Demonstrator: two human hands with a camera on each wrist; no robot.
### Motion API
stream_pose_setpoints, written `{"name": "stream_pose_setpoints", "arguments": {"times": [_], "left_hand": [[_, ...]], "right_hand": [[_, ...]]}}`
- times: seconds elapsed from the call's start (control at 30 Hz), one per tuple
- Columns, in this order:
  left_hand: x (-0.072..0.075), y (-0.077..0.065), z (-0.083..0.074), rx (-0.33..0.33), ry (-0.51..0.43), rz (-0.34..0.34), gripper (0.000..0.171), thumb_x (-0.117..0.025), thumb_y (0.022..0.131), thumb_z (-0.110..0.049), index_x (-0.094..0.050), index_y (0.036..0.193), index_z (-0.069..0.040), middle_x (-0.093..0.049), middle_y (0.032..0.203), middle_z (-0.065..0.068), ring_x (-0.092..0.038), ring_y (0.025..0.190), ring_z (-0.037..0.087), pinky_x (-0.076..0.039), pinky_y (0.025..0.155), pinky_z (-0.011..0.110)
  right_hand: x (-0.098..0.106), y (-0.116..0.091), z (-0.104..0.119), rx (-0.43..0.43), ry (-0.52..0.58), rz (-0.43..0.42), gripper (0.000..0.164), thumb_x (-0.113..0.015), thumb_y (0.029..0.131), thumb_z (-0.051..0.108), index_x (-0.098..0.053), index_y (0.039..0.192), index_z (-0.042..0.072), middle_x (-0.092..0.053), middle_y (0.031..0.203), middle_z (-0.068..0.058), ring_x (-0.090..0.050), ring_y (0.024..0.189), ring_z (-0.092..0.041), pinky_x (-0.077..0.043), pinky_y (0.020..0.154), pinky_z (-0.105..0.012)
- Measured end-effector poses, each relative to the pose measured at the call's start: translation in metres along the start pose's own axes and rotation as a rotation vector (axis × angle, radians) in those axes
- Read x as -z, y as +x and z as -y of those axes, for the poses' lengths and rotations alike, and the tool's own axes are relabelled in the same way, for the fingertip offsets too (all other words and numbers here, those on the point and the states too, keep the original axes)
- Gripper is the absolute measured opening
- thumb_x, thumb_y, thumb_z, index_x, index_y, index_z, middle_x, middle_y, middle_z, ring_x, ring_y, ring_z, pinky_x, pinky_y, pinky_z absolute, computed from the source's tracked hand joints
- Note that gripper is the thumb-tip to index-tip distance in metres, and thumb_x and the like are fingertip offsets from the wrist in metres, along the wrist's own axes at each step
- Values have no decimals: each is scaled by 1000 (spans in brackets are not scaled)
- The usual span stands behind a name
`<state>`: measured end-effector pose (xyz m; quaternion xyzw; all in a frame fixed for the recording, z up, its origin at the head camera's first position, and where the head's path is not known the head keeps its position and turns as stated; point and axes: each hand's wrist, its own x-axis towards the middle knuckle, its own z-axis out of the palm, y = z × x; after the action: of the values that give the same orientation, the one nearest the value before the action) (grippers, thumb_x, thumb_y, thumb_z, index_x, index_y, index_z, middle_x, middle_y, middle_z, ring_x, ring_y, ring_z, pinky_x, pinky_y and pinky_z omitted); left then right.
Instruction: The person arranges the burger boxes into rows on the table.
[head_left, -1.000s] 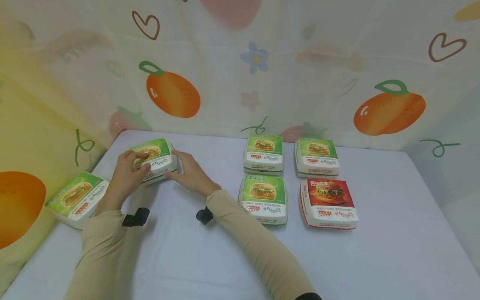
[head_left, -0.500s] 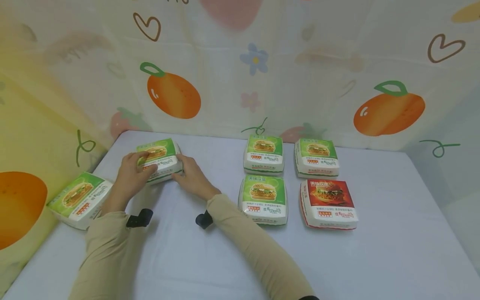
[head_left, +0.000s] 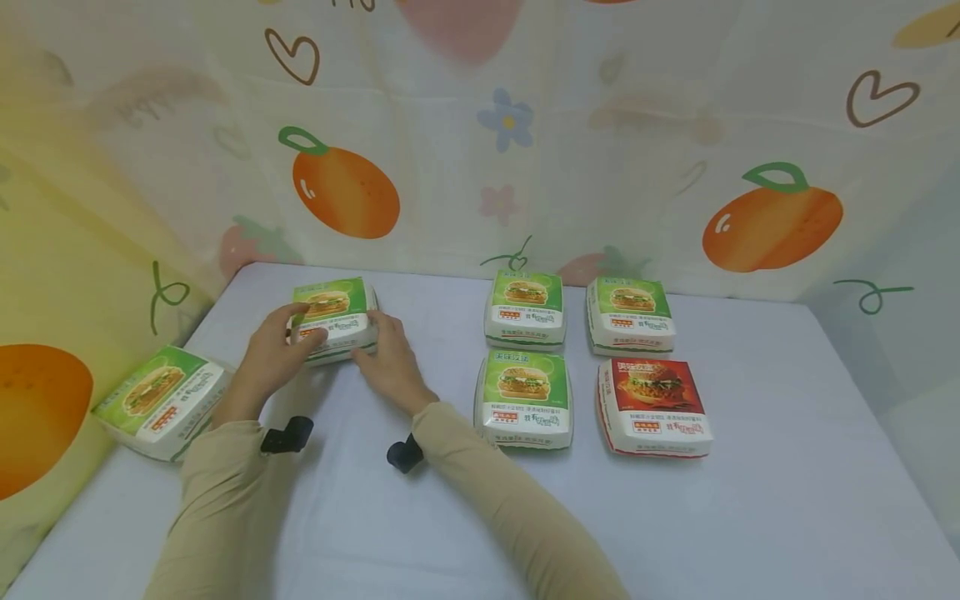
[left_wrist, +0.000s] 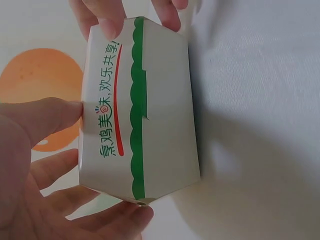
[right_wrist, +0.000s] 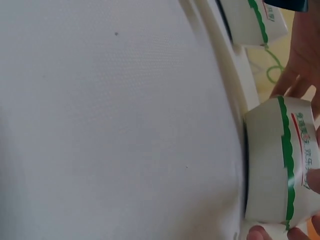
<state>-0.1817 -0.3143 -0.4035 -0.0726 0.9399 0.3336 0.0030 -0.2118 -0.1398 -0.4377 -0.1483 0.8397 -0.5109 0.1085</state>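
A green and white burger box [head_left: 330, 310] stands at the back left of the table, held between both hands. My left hand [head_left: 268, 357] grips its left side, thumb at the top front edge and fingers along the side, as the left wrist view shows. On the opposite side, my right hand [head_left: 392, 364] has its thumb at the front corner and its fingers at the right wall. The box's white front [left_wrist: 167, 110], with a scalloped green band, faces the left wrist camera. In the right wrist view the same box [right_wrist: 267, 165] is at the right edge.
Another green box [head_left: 161, 404] lies angled at the left, beside the left forearm. To the right are green boxes at the back [head_left: 525, 302], back right [head_left: 632, 307] and front [head_left: 523, 396], plus a red box [head_left: 658, 400]. A fruit-print curtain [head_left: 442, 167] hangs behind.
Both hands have shifted the held box a little to the right along the back of the table, and it sits straighter now. The other boxes have stayed in place.
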Motion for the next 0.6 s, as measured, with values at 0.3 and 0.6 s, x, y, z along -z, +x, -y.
{"name": "stream_pose_setpoints", "arguments": {"times": [0.3,0.6], "left_hand": [[-8,2,-6,-4,-24,-11,67,-53,102,-33,-28,151,5,-30,151,37,-38,133,57,-41,104,66],[-10,3,-10,11,-35,27,70,-53,101,-39,-26,154,0,-28,155,34,-36,136,57,-39,105,68]], "right_hand": [[-4,-11,-1,-38,79,-86,58,-61,98,24,-36,149,14,-37,155,-8,-42,142,-24,-36,118,-37],[-2,-19,-2,-44,115,-119,60,-62,97,24,-35,150,13,-35,156,-9,-40,143,-26,-35,119,-40]]}}
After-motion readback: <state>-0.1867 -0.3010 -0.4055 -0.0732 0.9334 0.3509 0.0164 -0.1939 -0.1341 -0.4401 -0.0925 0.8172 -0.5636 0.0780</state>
